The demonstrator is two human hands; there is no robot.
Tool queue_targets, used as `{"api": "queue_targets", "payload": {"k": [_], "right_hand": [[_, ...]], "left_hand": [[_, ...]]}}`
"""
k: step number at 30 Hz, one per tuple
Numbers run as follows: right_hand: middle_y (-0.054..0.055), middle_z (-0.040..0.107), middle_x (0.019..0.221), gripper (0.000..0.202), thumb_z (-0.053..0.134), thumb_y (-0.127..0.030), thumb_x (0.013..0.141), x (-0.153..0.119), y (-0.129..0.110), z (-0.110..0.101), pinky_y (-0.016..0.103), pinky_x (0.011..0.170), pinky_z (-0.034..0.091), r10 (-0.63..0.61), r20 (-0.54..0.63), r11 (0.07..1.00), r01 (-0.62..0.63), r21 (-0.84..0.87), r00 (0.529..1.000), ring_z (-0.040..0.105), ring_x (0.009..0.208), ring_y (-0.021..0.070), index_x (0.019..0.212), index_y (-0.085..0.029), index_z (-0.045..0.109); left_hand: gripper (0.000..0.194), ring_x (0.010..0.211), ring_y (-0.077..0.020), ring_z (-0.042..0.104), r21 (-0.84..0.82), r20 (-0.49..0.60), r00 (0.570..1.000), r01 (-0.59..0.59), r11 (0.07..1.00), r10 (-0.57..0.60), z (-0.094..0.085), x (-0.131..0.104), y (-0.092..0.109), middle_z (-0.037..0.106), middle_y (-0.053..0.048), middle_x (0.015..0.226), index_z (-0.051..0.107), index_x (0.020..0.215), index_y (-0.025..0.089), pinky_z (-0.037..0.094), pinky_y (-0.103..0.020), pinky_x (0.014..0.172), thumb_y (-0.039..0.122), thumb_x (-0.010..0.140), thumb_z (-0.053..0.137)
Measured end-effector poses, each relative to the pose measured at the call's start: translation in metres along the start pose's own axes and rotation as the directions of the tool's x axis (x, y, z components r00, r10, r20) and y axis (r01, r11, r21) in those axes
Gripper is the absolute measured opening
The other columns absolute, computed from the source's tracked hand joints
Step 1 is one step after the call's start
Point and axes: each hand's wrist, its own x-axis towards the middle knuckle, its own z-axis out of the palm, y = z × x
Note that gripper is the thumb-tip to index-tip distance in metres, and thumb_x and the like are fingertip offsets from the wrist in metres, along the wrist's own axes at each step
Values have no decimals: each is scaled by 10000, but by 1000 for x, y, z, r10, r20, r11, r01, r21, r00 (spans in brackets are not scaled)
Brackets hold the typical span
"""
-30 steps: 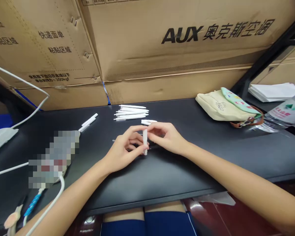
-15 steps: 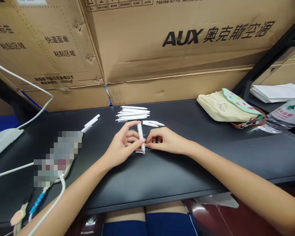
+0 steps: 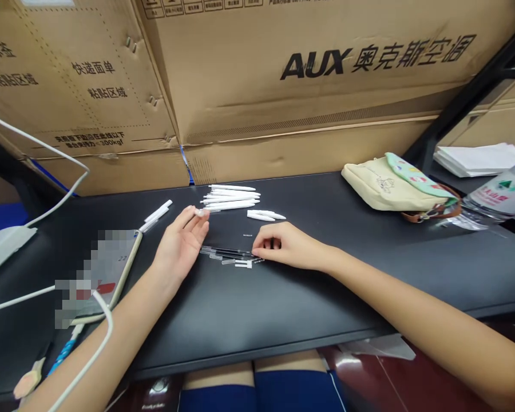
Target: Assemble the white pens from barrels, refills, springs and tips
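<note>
My left hand (image 3: 182, 240) is turned palm up, its fingers curled round a white pen barrel (image 3: 201, 212) whose end shows at the fingertips. My right hand (image 3: 278, 243) rests on the black table with thumb and fingertips pinched at the right end of some dark refills (image 3: 227, 252); what it grips is too small to make out. Below the refills lie small clear tubes (image 3: 229, 261) and white clip pieces (image 3: 244, 264). A small spring (image 3: 248, 235) lies above them. Several white pens (image 3: 232, 196) are behind the hands, with short white barrel parts (image 3: 264, 215) to their right.
A phone (image 3: 107, 274) with a white cable (image 3: 105, 337) lies at the left, beside white caps (image 3: 157, 214). At the right are a cream pouch (image 3: 381, 186) and a plastic bottle (image 3: 493, 194). Cardboard boxes (image 3: 283, 120) stand behind the black table (image 3: 283, 320).
My left hand has moved left and turned palm up, and the white barrel has gone with it from above the small parts. The refills are now uncovered. My right hand has hardly moved.
</note>
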Motion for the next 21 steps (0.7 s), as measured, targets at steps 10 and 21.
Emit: {"api": "queue_targets", "payload": {"k": [10,21], "right_hand": [[23,641,676,120,572,-208,809,1,3,0,247,572,425,-23,7,999,23,23,1000,529,596,117,741,-146,650],[21,643,684,108,593,-203,795,1,2,1,245,574,422,-11,-12,1000,11,10,1000,539,611,119,723,-157,659]], "left_hand": [[527,691,-152,661,539,625,778,-367,759,-67,3,-31,-31,645,-21,823,476,1185,205,560,-258,611,236,715,713],[245,721,-105,665,153,88,996,-49,987,36,-1,-6,-11,652,7,745,505,947,182,524,-156,592,143,747,641]]}}
